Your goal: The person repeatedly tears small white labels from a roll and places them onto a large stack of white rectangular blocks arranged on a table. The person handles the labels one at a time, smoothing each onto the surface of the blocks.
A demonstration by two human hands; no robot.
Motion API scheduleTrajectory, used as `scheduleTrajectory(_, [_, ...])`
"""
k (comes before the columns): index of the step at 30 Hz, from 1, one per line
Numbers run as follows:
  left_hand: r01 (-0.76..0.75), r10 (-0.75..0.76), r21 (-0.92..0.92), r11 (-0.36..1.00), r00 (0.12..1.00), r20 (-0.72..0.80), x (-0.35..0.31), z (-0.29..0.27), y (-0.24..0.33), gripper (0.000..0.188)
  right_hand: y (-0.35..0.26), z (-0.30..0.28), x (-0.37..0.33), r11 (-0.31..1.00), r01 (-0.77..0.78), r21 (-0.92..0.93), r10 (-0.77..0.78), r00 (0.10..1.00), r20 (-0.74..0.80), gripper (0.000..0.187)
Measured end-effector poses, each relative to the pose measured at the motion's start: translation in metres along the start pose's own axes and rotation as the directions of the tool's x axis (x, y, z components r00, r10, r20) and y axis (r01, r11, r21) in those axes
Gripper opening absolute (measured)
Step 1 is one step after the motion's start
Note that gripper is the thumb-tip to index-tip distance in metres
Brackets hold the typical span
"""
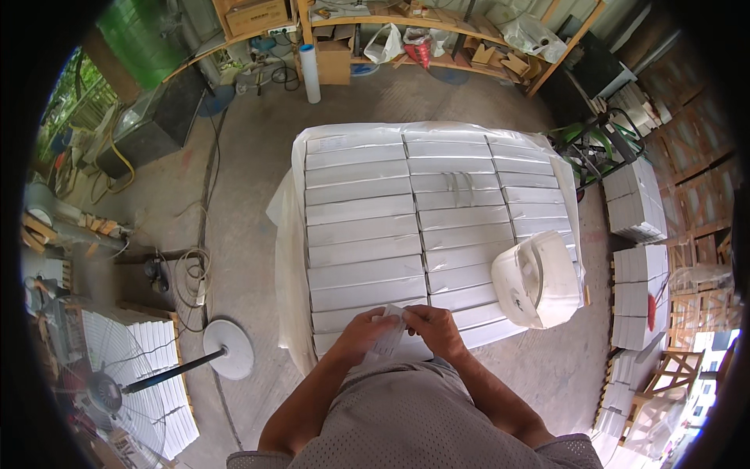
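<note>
Close to my body, my left hand (364, 334) grips a small white paper sheet, perhaps labels (388, 341), by its left side. My right hand (437, 328) pinches the top right corner of the same sheet, its fingertips close together. Both hands are over the near edge of a large stack of flat white boxes (363, 234), laid in three columns. Clear plastic film (294, 234) hangs around the stack's sides. On the boxes to the right stands a white plastic tub (512, 289) with a cut-open top; its contents are hidden.
To the left stand a round white base (228, 349) with a dark pole and a large fan (105, 391). A cable (205, 273) lies on the floor. At the back are wooden shelves (437, 61) and an upright film roll (310, 74). Strapped white stacks (639, 297) line the right.
</note>
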State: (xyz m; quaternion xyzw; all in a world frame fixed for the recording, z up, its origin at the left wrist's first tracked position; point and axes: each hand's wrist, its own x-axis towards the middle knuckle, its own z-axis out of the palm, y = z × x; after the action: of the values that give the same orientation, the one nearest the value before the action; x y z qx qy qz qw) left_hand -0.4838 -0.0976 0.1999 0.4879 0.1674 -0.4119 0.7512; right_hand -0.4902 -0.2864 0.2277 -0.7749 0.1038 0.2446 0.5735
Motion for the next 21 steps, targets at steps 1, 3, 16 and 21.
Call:
scheduleTrajectory(1, [-0.007,0.007,-0.005,1.000,1.000,0.004,-0.001,0.002,0.002,0.037,-0.003,-0.001,-0.002,1.000,0.016,-0.003,-0.016,1.000,0.008,0.030])
scheduleTrajectory(3, [-0.017,0.017,-0.031,0.999,1.000,0.008,-0.003,0.001,0.004,0.036,-0.002,-0.008,-0.002,0.951,-0.041,0.307,0.011,0.995,0.098,0.030])
scheduleTrajectory(16, [0.005,-0.007,0.041,0.999,0.998,0.059,-0.014,-0.003,0.015,0.035,0.003,-0.011,0.000,0.800,-0.245,0.547,0.130,0.962,0.240,0.023])
scheduleTrajectory(21, [0.006,-0.011,0.083,0.997,0.999,0.053,-0.012,-0.008,0.009,0.032,0.002,-0.007,0.003,0.871,-0.246,0.425,0.148,0.957,0.250,0.026])
